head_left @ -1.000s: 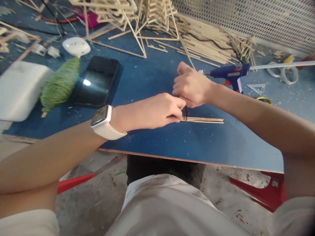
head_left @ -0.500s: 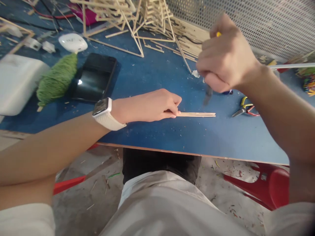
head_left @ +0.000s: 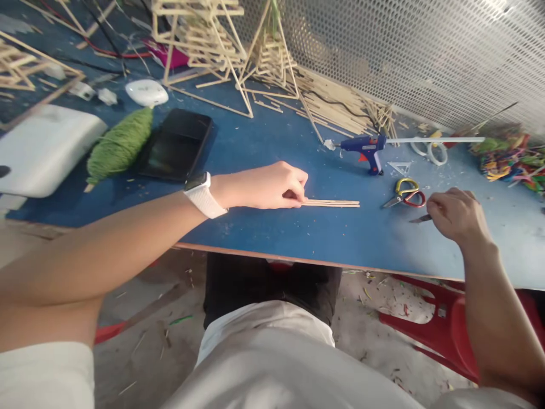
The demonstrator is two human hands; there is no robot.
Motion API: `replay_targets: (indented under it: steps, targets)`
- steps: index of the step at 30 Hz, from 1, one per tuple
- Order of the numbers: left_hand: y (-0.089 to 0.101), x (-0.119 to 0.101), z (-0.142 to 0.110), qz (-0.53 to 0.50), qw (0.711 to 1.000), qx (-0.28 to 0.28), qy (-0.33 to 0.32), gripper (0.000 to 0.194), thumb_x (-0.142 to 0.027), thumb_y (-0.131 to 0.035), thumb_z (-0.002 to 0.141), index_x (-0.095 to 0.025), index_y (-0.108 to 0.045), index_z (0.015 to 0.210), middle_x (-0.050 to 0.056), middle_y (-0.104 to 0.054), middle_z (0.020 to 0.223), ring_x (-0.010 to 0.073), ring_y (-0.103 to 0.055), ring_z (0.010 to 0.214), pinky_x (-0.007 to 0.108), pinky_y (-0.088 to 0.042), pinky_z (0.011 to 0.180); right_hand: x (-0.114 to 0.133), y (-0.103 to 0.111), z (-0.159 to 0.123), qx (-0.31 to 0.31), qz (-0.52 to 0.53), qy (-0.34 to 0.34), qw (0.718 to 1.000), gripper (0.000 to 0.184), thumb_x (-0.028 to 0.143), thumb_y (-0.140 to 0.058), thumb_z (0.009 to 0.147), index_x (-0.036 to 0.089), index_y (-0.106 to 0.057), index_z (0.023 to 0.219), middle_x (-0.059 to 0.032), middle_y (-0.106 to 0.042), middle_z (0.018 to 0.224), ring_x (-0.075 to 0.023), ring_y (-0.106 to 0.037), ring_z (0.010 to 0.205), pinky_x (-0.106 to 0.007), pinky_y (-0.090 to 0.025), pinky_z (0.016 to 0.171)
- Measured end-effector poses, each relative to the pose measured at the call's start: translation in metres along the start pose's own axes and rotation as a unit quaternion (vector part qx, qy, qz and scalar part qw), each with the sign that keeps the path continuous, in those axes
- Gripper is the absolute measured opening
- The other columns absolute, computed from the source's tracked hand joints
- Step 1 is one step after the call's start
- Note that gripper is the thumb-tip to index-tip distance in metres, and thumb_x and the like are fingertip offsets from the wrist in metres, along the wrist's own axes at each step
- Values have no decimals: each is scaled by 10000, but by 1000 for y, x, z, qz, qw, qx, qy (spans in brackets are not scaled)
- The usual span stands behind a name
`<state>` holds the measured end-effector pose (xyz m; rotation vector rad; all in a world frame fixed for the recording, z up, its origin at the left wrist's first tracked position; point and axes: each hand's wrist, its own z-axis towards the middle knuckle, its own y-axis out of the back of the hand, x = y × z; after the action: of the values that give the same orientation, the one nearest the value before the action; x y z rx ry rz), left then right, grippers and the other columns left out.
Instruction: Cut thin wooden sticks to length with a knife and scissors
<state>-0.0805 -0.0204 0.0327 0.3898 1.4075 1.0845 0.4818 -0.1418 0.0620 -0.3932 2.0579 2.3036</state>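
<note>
My left hand (head_left: pixel 268 186), with a white watch on its wrist, is closed in a pinch on the left end of a few thin wooden sticks (head_left: pixel 336 203) that lie flat on the blue table (head_left: pixel 298 238). My right hand (head_left: pixel 457 215) rests on the table at the right, fingers curled round a small dark-bladed knife (head_left: pixel 419 218) whose tip points left. Scissors (head_left: pixel 404 193) with yellow and red handles lie just left of that hand. A blue glue gun (head_left: pixel 368 146) stands behind the sticks.
A black phone (head_left: pixel 176 144), a green yarn ball (head_left: pixel 119 146) and a white box (head_left: pixel 42 149) sit at the left. Stick frameworks (head_left: pixel 213 42) and loose sticks fill the back, before a perforated mesh wall. Coloured scraps (head_left: pixel 506 153) lie far right. A red stool (head_left: pixel 430 329) stands below.
My right hand lifted away from the sticks, swung up and right, then came down onto the table beside the scissors. The left hand stayed pinched on the sticks.
</note>
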Motion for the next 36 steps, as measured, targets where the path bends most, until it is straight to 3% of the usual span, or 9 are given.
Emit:
replay_targets:
  steps: [3,6,11,15,20,27,31,34,36]
  targets:
    - [-1,0,0,-2,1000,-9,-6,225,-244,-750,1085,-239,-973,1057,63,-776,987,158,-705,801,320,-515,793,-21,-9,2,-28,20,-42,999,149,309,-685,1096,253,-797,1177,-223,-852,1292,-386,-696,1331,-513,-454,1153]
    - [-2,2,0,-20,1000,-23,-5,197,-264,-781,1066,-266,-978,1063,53,-783,968,152,-705,777,317,-506,774,-18,-9,16,-39,106,6,994,335,160,-728,1050,244,-820,1361,-220,-822,1488,-341,-708,1421,-458,-463,1229]
    - [-5,11,1,-16,998,-52,16,202,-360,-798,1079,-251,-966,1107,66,-814,1016,156,-719,788,308,-513,783,-9,-9,47,28,107,113,987,548,1,-741,939,243,-861,1415,-193,-839,1470,-330,-739,1357,-449,-511,1146]
    - [-6,13,1,30,997,-64,28,205,-331,-795,1069,-194,-940,1116,89,-809,1071,173,-727,842,322,-514,817,-12,-8,59,75,133,123,981,525,-16,-746,924,250,-859,1363,-164,-851,1356,-296,-776,1217,-418,-539,1043]
    - [-8,1,0,64,997,-46,25,255,-281,-698,1113,-204,-917,1009,88,-802,1064,189,-733,872,346,-505,822,1,10,42,73,129,118,982,453,80,-756,987,263,-798,1399,-178,-804,1380,-295,-792,1133,-432,-561,992]
    - [-14,-3,0,151,986,-58,35,232,-215,-542,1183,-161,-757,1112,137,-767,1209,237,-728,1003,361,-483,859,92,47,15,-58,240,101,964,311,155,-795,974,285,-743,1252,-147,-837,1220,-314,-818,1035,-481,-620,881]
    - [-10,8,1,98,983,-119,96,175,-243,-465,1226,-184,-629,1230,95,-789,1059,204,-707,843,339,-456,764,158,63,37,-99,456,31,884,307,455,-898,1021,300,-797,1266,-33,-765,945,-219,-675,709,-420,-575,692]
    - [-7,15,3,14,967,-220,126,172,-240,-442,1231,-202,-577,1330,42,-796,978,142,-688,695,300,-479,714,199,74,71,-168,545,1,822,355,600,-868,1056,279,-825,1203,-32,-712,870,-202,-617,691,-394,-508,652]
    - [-6,17,5,-22,947,-295,127,173,-270,-468,1230,-212,-588,1340,32,-810,993,115,-691,637,289,-517,702,219,77,93,-149,569,11,809,441,692,-830,1067,265,-834,1177,-26,-657,808,-202,-586,694,-386,-466,644]
